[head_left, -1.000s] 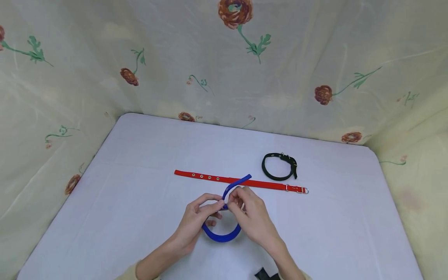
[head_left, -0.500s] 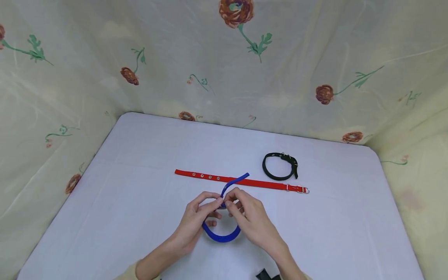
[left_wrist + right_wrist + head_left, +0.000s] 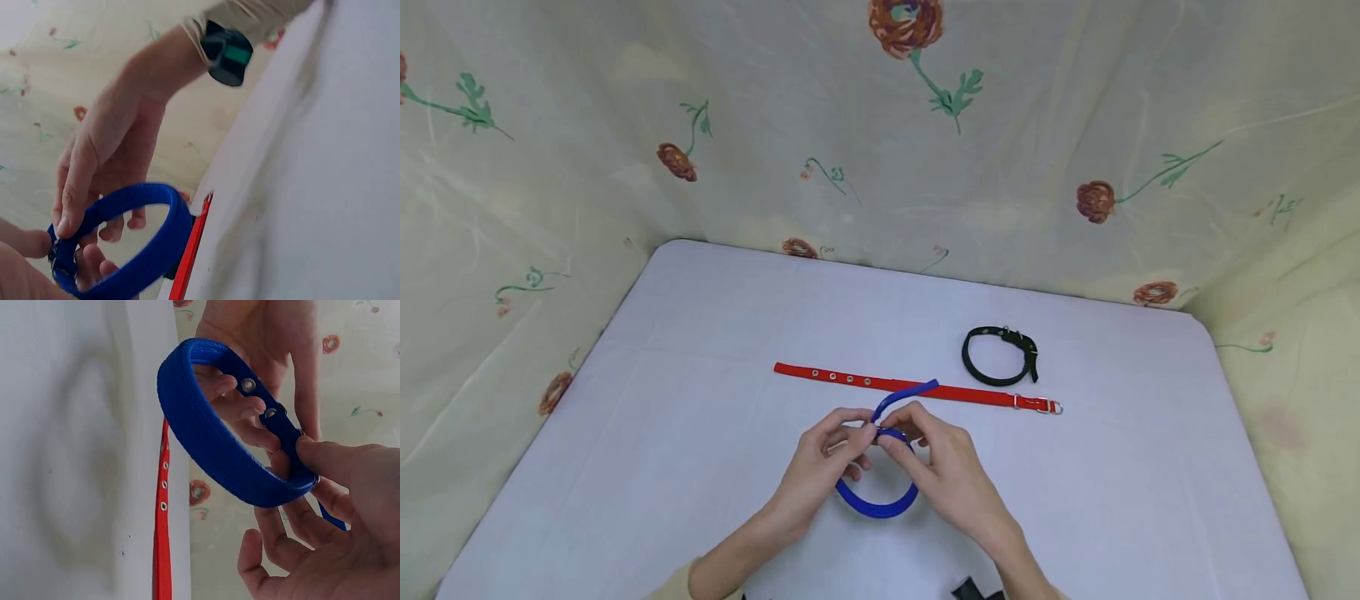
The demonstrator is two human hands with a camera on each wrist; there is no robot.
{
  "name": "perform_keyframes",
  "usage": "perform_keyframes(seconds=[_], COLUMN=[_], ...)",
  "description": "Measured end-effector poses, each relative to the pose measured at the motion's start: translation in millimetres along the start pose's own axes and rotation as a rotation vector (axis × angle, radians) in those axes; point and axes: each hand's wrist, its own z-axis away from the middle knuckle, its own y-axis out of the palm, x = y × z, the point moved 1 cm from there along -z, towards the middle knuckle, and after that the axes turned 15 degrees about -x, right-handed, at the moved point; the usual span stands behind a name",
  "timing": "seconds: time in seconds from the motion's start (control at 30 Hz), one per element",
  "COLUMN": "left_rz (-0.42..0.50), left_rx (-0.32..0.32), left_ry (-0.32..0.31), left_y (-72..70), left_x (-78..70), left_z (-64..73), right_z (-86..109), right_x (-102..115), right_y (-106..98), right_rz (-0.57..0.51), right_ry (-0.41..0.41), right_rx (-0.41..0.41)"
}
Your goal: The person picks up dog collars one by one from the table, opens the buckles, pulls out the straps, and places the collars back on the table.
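Note:
A blue collar (image 3: pixel 877 509) is bent into a loop above the table, its free strap end sticking up and to the right. At the loop's upper left, my left hand (image 3: pixel 818 465) pinches the band between thumb and fingers. My right hand (image 3: pixel 951 471) pinches the band just right of there, thumb on the near side. In the right wrist view, metal eyelets and small rings show on the blue collar (image 3: pixel 215 440), and my right thumb presses the band. Fingers partly hide the buckle area.
Behind the hands a red collar (image 3: pixel 970 394) lies stretched out flat, with eyelets and a buckle end. Beyond it rests a black collar (image 3: pixel 997 382) buckled into a ring. A black object (image 3: pixel 967 588) shows by the right forearm. Floral curtains (image 3: pixel 1000 167) surround the white table (image 3: pixel 700 308).
My right fingers have shifted slightly along the band, and more blue strap now shows between the two hands. The free end has tipped lower. The red and black collars stay put.

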Motion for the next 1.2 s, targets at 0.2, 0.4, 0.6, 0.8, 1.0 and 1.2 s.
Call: perform_keyframes(seconds=[0.2, 0.4, 0.6, 0.8, 1.0, 1.2], left_rz=[-0.161, -0.194, -0.203, -0.245, -0.236, -0.237], left_rx=[0.048, 0.058, 0.043, 0.027, 0.000, 0.065], left_ry=[0.192, 0.221, 0.176, 0.164, 0.113, 0.128], left_y=[-5.4, -8.0, -7.4, -5.7, -4.9, -3.5], left_x=[-1.8, -2.8, -3.3, -1.4, -0.2, -1.2], left_z=[2.3, 2.6, 2.1, 1.5, 2.1, 3.1], right_z=[-0.8, -1.8, -1.7, -1.0, -0.3, -1.4], right_x=[-2.3, -3.8, -3.8, -2.6, -1.8, -2.1], right_y=[-5.9, -7.5, -7.8, -7.8, -7.1, -9.2], right_rz=[0.020, 0.027, 0.027, 0.021, 0.020, 0.021], right_ry=[0.001, -0.021, -0.021, -0.035, -0.066, -0.084], right_rx=[-0.048, -0.069, -0.071, -0.106, -0.171, -0.166])
